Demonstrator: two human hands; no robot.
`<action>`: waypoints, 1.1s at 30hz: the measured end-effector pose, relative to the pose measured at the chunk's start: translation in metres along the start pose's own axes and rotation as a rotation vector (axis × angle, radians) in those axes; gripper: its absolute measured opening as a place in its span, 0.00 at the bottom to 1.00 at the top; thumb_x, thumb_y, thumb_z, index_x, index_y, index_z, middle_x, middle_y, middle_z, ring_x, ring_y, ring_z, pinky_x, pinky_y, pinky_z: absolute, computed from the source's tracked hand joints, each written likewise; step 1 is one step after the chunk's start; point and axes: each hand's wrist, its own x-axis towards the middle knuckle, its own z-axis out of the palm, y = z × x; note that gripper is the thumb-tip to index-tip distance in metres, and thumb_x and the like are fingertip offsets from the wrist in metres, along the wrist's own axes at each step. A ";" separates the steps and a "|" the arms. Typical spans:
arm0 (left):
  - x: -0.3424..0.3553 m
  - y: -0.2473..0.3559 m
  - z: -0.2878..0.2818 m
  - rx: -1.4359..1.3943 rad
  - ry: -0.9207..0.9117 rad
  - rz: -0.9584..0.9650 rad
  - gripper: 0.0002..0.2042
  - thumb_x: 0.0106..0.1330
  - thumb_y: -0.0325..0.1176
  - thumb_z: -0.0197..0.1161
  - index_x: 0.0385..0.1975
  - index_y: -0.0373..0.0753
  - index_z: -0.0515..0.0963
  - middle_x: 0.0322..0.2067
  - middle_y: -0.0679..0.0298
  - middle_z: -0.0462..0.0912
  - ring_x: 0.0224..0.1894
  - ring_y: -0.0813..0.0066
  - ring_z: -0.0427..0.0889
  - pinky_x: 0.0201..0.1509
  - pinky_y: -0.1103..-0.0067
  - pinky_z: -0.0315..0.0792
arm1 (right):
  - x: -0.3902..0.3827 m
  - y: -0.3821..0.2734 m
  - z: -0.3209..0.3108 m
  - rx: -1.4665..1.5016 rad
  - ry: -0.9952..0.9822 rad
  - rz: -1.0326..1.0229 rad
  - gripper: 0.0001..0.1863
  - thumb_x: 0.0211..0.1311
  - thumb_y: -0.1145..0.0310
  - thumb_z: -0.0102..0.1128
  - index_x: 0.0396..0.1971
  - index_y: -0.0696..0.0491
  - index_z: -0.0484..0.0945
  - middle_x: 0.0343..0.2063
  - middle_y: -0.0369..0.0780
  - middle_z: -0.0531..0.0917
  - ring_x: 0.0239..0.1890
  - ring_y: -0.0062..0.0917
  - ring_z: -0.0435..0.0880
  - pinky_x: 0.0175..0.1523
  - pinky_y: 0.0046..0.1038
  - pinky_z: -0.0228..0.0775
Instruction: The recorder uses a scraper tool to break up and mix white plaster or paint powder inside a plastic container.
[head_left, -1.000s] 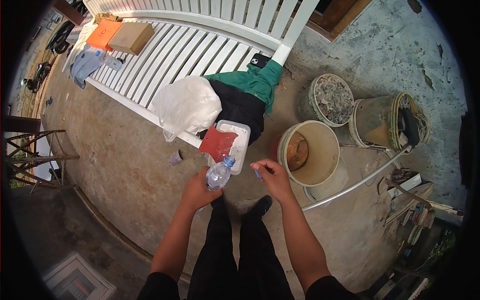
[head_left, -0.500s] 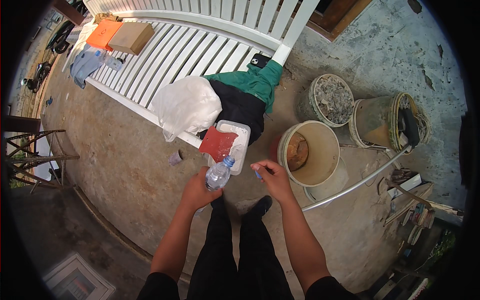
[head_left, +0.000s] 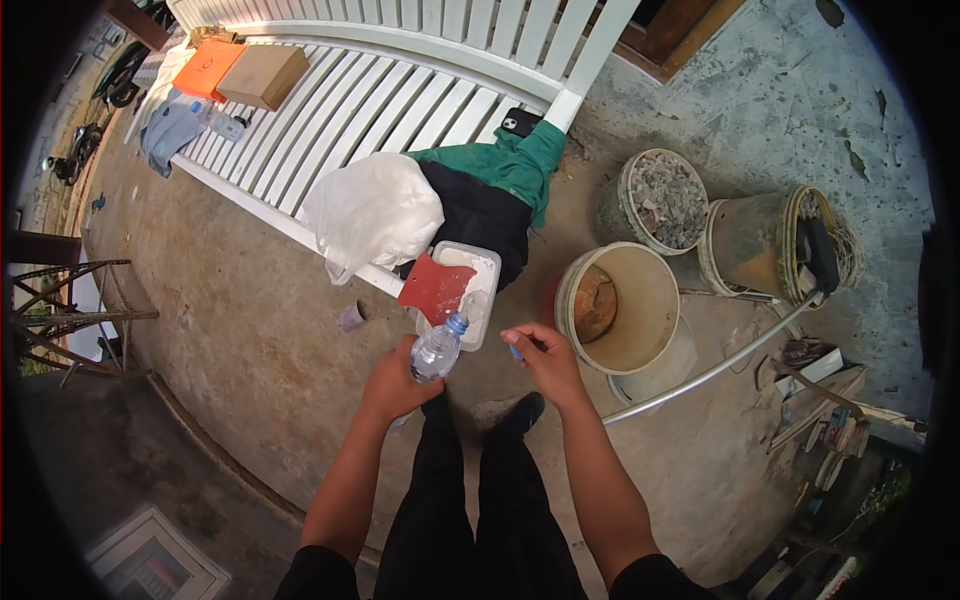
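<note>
Water bottle first: a small clear plastic bottle (head_left: 436, 350) sits in the left hand (head_left: 396, 383), whose grip is wrapped tight around its lower half. Its long axis tilts up and away from that grip, the open neck pointing toward a shallow rectangular white plastic tub (head_left: 473, 292) lying just beyond. The right hand (head_left: 545, 358) hovers close beside the bottle's neck, its grip pinching a small blue cap (head_left: 516, 351) between fingertips; of the two hands, this one is the freer and stands level with the mouth.

A flat red scraper (head_left: 436, 287) rests across the near edge of the tub, just past the bottle's mouth, so it lies between neck and white contents. Farther beyond the left grip, a white plastic bag (head_left: 372, 212) and a green-and-black jacket (head_left: 497, 185) lie on the white slatted desk (head_left: 330, 110). Off past the right grip stands a tan bucket (head_left: 625, 300), with two dirtier buckets behind it. Nothing sits between the two hands.
</note>
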 end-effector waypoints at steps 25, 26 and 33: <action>-0.001 -0.001 0.001 0.017 -0.015 -0.029 0.32 0.49 0.43 0.76 0.52 0.36 0.72 0.42 0.46 0.84 0.46 0.47 0.84 0.49 0.63 0.77 | -0.003 -0.002 -0.004 0.003 -0.007 0.031 0.10 0.69 0.62 0.64 0.41 0.52 0.85 0.26 0.28 0.79 0.28 0.11 0.73 0.32 0.18 0.64; -0.001 -0.001 0.001 0.017 -0.014 -0.028 0.32 0.49 0.43 0.76 0.52 0.36 0.72 0.42 0.46 0.84 0.46 0.47 0.84 0.49 0.63 0.77 | -0.003 -0.002 -0.005 -0.024 -0.021 0.043 0.10 0.70 0.63 0.63 0.41 0.53 0.85 0.28 0.29 0.80 0.30 0.11 0.74 0.34 0.17 0.66; 0.000 0.002 0.000 0.016 -0.006 -0.037 0.32 0.49 0.43 0.76 0.53 0.36 0.71 0.42 0.46 0.84 0.46 0.47 0.84 0.50 0.63 0.77 | -0.001 0.001 -0.003 -0.071 -0.031 0.029 0.10 0.70 0.64 0.63 0.40 0.54 0.87 0.30 0.29 0.82 0.31 0.11 0.75 0.36 0.18 0.67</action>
